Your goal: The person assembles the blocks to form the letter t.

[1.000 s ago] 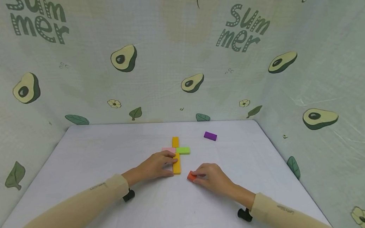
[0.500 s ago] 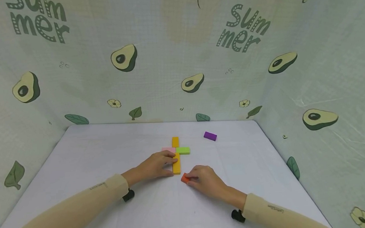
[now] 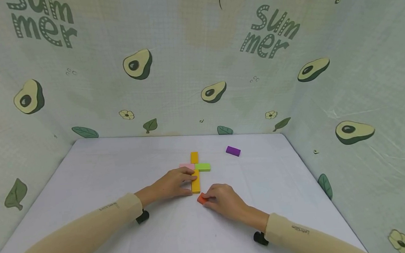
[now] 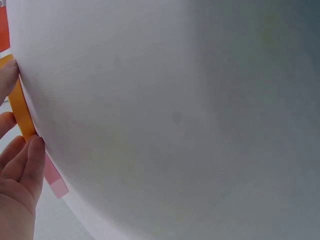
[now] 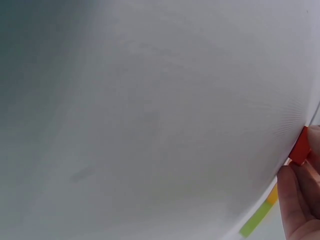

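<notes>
In the head view, my left hand (image 3: 172, 183) holds a long yellow block (image 3: 196, 187) flat on the table, thumb near its lower end and fingers over its upper part. The left wrist view shows that same yellow block (image 4: 21, 107) along the fingertips. My right hand (image 3: 227, 203) pinches an orange-red block (image 3: 201, 199) between thumb and fingers, just below the yellow block's near end. Above the left fingers, a pink block (image 3: 187, 166) and a light green block (image 3: 203, 167) lie side by side, with a shorter yellow block (image 3: 194, 157) beyond them.
A purple block (image 3: 233, 151) lies apart at the back right of the white table (image 3: 120, 159). A patterned cloth wall (image 3: 180, 116) stands along the table's back and sides. Small black cameras (image 3: 261, 238) hang under both wrists.
My right hand has slid left with the orange-red block, bringing it from the right of the long yellow block to just below its near end. My left hand has stayed in place.
</notes>
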`<state>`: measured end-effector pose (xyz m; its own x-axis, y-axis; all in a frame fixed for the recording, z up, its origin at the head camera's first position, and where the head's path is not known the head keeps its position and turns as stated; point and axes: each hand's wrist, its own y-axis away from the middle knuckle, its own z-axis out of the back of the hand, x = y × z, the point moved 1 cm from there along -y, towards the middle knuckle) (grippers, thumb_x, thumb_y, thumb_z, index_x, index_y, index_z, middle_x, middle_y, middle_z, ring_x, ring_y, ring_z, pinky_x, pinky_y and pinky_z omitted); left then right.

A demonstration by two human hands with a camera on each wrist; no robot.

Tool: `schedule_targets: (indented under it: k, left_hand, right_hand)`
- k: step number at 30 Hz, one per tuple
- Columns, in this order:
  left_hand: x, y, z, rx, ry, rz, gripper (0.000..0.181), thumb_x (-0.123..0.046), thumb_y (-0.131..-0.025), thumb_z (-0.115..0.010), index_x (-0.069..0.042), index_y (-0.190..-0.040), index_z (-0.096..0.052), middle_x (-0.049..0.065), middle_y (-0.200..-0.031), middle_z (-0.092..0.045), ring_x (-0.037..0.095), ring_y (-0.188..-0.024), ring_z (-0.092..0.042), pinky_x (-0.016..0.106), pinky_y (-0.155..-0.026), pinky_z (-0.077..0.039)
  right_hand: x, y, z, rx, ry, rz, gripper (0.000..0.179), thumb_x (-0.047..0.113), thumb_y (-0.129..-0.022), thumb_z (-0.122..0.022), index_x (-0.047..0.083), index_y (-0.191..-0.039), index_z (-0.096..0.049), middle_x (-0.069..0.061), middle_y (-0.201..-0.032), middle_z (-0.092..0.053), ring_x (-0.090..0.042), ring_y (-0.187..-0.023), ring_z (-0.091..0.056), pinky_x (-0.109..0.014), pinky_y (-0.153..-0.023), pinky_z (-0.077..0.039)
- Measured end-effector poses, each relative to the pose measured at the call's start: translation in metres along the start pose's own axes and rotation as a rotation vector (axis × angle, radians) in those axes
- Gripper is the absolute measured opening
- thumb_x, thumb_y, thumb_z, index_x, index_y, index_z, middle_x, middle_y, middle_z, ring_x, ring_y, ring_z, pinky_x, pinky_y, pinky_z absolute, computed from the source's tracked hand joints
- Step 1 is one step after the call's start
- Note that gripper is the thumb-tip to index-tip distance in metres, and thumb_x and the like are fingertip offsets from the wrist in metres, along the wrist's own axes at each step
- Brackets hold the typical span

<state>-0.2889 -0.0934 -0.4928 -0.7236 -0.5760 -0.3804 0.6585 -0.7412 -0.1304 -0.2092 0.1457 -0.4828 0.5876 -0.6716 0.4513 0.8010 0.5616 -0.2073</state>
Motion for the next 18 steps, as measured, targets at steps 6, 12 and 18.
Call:
schedule_targets:
  k: [6, 12, 18]
  left_hand:
    - [-0.0009, -0.0001, 0.0001, -0.001, -0.012, -0.002, 0.058, -0.031, -0.091, -0.087, -0.007, -0.141, -0.069, 0.007, -0.143, -0.064, 0.023, -0.132, -0.061, 0.042, -0.113, -0.051]
    - [-0.001, -0.0005, -0.0003, -0.001, -0.019, 0.001, 0.058, -0.031, -0.091, -0.087, -0.007, -0.141, -0.069, 0.007, -0.143, -0.064, 0.023, -0.131, -0.061, 0.041, -0.113, -0.051]
    - [-0.0013, 0.0006, 0.0005, -0.008, -0.014, -0.01, 0.058, -0.03, -0.091, -0.087, -0.006, -0.14, -0.069, 0.008, -0.142, -0.065, 0.024, -0.131, -0.062, 0.042, -0.112, -0.052]
  right_hand:
    - [0.0023, -0.0028, -0.0014, -0.023, -0.017, 0.027, 0.022, 0.014, -0.09, -0.087, 0.007, -0.111, -0.084, 0.001, -0.097, -0.079, -0.007, -0.09, -0.07, -0.024, -0.084, -0.061]
    - [0.005, -0.0062, -0.0027, -0.037, -0.011, 0.04, 0.022, 0.013, -0.088, -0.089, 0.005, -0.108, -0.085, 0.0, -0.095, -0.08, -0.007, -0.088, -0.07, -0.026, -0.084, -0.061]
    - [0.0071, -0.0078, -0.0039, -0.041, -0.008, 0.022, 0.022, 0.014, -0.088, -0.089, 0.005, -0.107, -0.085, 0.0, -0.094, -0.08, -0.008, -0.088, -0.071, -0.028, -0.085, -0.061]
